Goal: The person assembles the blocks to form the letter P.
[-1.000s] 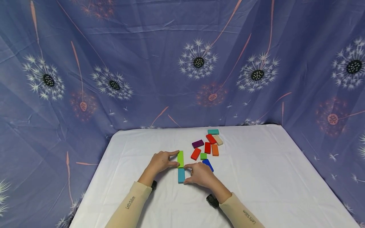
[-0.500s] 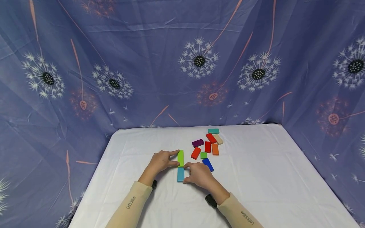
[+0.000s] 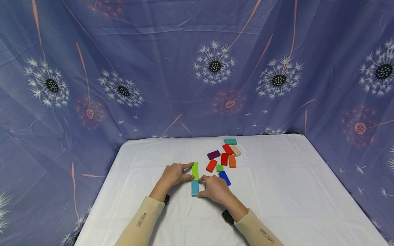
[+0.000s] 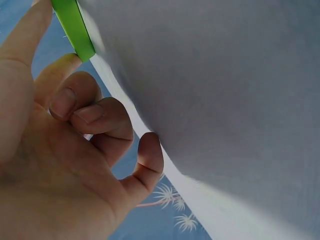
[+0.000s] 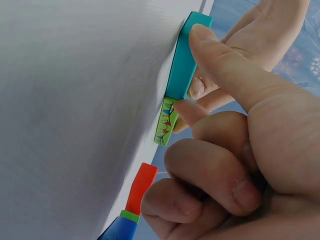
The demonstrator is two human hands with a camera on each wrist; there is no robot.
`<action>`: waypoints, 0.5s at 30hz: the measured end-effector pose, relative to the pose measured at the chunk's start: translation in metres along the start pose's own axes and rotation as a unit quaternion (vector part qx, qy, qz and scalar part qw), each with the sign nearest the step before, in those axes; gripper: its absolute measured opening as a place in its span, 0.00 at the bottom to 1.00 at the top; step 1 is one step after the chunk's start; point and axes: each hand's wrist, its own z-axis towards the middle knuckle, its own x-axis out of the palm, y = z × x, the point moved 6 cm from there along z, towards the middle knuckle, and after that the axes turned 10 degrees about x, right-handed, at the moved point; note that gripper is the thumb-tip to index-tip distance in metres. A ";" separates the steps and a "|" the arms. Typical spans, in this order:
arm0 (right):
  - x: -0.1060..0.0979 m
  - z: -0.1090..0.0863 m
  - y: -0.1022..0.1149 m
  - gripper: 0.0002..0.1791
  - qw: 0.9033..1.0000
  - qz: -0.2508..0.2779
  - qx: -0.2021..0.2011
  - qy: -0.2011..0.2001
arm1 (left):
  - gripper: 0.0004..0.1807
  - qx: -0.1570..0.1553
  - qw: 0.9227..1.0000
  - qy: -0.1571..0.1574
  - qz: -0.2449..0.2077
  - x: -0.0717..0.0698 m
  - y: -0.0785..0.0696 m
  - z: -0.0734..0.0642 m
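A lime-green toy block (image 3: pixel 195 171), with printed figures on one side in the right wrist view, lies end to end with a teal-blue block (image 3: pixel 195 188) on the white cloth. My left hand (image 3: pixel 173 173) holds the green block from the left, index finger at its far end and thumb near the joint. My right hand (image 3: pixel 217 188) is at the right side of the blue block. Its thumb (image 5: pixel 205 37) presses near the near end, and its index fingertip (image 5: pixel 187 110) touches by the joint. Remaining fingers of both hands are curled.
Right of the pair lie several loose blocks: a blue one (image 3: pixel 224 178), a small green one (image 3: pixel 220 168), a red one (image 3: pixel 211 165), an orange one (image 3: pixel 232 161), a purple one (image 3: pixel 213 154), and a teal one (image 3: pixel 230 141) farthest back. A patterned curtain (image 3: pixel 172 68) hangs behind the table.
The blue block has shifted slightly left and up against the green block, its edges now closer in line. My right hand moved left with it; my left hand stays nearly still.
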 end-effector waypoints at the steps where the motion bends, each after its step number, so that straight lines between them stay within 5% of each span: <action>1: 0.000 0.000 0.000 0.32 1.000 0.000 -0.001 -0.001 | 0.38 -0.002 1.000 0.000 0.001 0.000 0.000 0.000; 15: -0.017 0.004 -0.009 0.36 0.999 0.037 0.011 -0.024 | 0.38 -0.002 1.000 -0.002 0.019 0.003 0.001 0.000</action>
